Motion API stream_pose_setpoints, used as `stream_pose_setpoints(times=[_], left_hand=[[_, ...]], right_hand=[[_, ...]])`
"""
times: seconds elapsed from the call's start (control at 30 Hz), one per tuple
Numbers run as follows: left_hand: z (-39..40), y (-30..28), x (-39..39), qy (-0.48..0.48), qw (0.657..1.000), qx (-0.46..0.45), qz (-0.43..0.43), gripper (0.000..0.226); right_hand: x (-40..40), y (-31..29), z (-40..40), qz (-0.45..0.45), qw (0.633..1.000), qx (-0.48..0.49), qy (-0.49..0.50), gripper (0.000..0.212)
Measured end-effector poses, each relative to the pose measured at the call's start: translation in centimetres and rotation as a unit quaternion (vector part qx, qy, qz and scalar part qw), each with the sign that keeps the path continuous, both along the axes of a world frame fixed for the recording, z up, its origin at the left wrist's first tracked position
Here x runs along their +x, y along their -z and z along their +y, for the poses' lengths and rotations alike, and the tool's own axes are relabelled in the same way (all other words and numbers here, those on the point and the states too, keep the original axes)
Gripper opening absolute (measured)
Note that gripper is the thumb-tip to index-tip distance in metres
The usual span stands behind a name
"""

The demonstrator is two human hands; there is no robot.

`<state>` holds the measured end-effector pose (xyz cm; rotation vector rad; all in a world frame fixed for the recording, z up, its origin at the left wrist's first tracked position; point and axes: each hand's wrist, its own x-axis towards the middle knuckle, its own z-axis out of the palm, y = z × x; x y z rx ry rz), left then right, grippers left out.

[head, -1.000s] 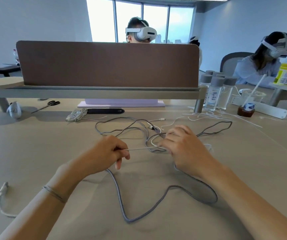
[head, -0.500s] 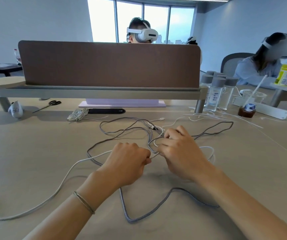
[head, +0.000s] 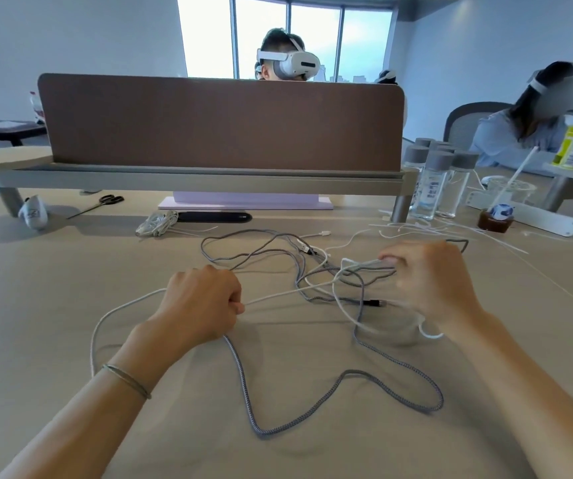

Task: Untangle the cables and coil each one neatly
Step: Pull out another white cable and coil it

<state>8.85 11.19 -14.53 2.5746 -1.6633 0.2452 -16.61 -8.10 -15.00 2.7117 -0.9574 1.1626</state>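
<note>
A grey braided cable (head: 344,376) loops across the beige table (head: 53,292) in front of me and runs up into a tangle (head: 316,267) with a thin white cable (head: 288,292). My left hand (head: 202,302) is curled in a fist and grips the white cable, which runs taut to the right. My right hand (head: 430,281) pinches a white loop together with grey strands, lifted a little off the table. A black plug (head: 375,303) hangs under that hand. The white cable's slack curves off to the left (head: 105,323).
A brown divider screen (head: 219,122) on a rail crosses the table's far side. Under it lie a coiled white cable bundle (head: 157,224), a black bar (head: 214,217) and scissors (head: 102,203). Bottles (head: 433,181), cable ties (head: 427,231) and a power strip (head: 534,219) stand at the right. Two people sit beyond.
My hands have moved apart: the right hand went right and lifted its loops, the left stayed gripping. The white cable is stretched between them, and the tangle has spread out.
</note>
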Motion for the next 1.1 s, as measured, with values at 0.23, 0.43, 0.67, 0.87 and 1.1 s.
stream_pose_setpoints(times=[0.23, 0.43, 0.67, 0.87, 1.1], left_hand=[[-0.4, 0.0, -0.9, 0.024, 0.998, -0.062, 0.018, 0.015], [-0.6, 0.3, -1.2, 0.074, 0.977, -0.095, 0.174, 0.022], [-0.7, 0.0, -1.5, 0.154, 0.955, -0.093, 0.234, 0.027], [-0.3, 0.1, -0.6, 0.098, 0.992, -0.027, 0.077, 0.007], [-1.2, 0.7, -5.0, 0.185, 0.977, -0.095, 0.041, 0.026]], right_hand=[[1.4, 0.2, 1.5, 0.093, 0.993, -0.054, 0.041, 0.044], [2.9, 0.4, 3.6, 0.186, 0.979, -0.074, -0.03, 0.06], [4.1, 0.9, 4.5, 0.242, 0.962, 0.012, -0.125, 0.011], [3.3, 0.6, 3.7, 0.247, 0.965, -0.062, -0.058, 0.027], [5.2, 1.4, 6.3, 0.196, 0.955, -0.186, -0.12, 0.022]])
